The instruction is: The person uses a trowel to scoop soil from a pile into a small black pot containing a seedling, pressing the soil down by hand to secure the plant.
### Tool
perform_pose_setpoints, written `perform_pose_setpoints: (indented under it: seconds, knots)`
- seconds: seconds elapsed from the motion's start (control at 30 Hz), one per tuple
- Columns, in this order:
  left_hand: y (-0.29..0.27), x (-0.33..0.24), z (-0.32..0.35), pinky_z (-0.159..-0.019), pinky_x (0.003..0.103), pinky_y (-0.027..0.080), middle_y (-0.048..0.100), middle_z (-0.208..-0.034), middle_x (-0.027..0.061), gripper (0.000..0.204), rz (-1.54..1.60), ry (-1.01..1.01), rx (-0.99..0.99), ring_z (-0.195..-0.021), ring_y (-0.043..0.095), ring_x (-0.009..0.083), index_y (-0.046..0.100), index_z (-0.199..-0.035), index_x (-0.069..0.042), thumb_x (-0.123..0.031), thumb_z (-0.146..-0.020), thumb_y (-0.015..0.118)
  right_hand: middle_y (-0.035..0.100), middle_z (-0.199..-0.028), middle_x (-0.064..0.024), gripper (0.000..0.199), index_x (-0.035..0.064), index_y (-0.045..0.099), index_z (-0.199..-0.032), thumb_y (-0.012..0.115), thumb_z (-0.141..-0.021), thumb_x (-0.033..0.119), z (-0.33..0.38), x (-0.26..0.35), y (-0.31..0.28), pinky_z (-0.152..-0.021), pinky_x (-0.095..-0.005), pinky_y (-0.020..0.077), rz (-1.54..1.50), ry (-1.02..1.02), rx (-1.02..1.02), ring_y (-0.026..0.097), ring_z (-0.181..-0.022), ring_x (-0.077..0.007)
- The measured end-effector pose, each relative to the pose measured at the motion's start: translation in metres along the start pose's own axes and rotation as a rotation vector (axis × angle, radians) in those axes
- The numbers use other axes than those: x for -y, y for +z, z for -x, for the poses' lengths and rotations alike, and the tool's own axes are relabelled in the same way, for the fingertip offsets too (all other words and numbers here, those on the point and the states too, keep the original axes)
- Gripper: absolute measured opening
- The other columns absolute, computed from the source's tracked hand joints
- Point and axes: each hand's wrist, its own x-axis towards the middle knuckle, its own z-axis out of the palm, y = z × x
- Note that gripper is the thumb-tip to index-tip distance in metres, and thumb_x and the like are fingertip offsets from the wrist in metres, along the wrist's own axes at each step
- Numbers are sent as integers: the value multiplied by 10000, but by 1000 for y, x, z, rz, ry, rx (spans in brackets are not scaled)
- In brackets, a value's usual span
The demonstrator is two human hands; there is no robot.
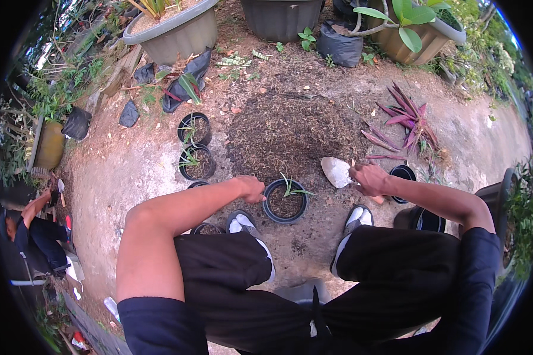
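Observation:
A small black plant pot [285,218] stands on the ground between my feet, with soil and a thin, striped green-and-white plant [291,189] in it. At its left rim my left hand [251,189] is closed, fingers curled against the edge. My right hand [370,179] grips a garden trowel [336,172], whose pale, dirt-smeared blade points left, to the right of the pot. Just beyond lies a wide patch of dark loose soil [296,130]. The trowel's handle is mostly hidden by my hand.
Two black pots with similar plants, one of them the nearer pot [196,163], stand at left. An uprooted purple plant [410,121] lies at right, near an empty-looking black pot [403,175]. Large planters [175,41] line the back. Another person [38,236] sits far left.

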Motion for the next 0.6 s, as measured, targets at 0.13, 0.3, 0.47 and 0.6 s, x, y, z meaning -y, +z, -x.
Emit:
perform_pose_setpoints:
  seconds: [0.13,0.3,0.47,0.6]
  knots:
    - [-4,4,-7,-970,489,475,664,-1147,237,456,1,46,-22,-1144,601,404,658,-1147,-33,-432,-960,539,651,-1115,-209,527,3,542,-1274,623,-876,339,14,-36,60,-1010,-535,419,39,146,127,614,-1128,-369]
    - [-1,0,-13,-994,461,475,649,-1187,240,421,0,1,-35,-1171,591,394,647,-1184,-19,-360,-950,568,645,-1185,-201,450,4,594,-1220,570,-906,326,16,-29,51,-1021,-544,413,96,101,352,590,-1189,-351]
    - [-6,-6,-17,-1002,461,467,636,-1224,229,418,-21,28,2,-1191,582,384,628,-1217,-22,-342,-957,561,654,-1165,-199,460,-17,579,-1221,572,-897,309,15,-34,67,-942,-497,488,40,131,350,630,-1118,-362]
    - [-4,1,-23,-1006,464,464,633,-1237,222,420,4,31,-2,-1196,581,377,618,-1238,-30,-338,-957,565,664,-1117,-224,511,-64,528,-1250,575,-890,296,3,-53,93,-867,-471,534,-9,133,255,658,-1051,-383]
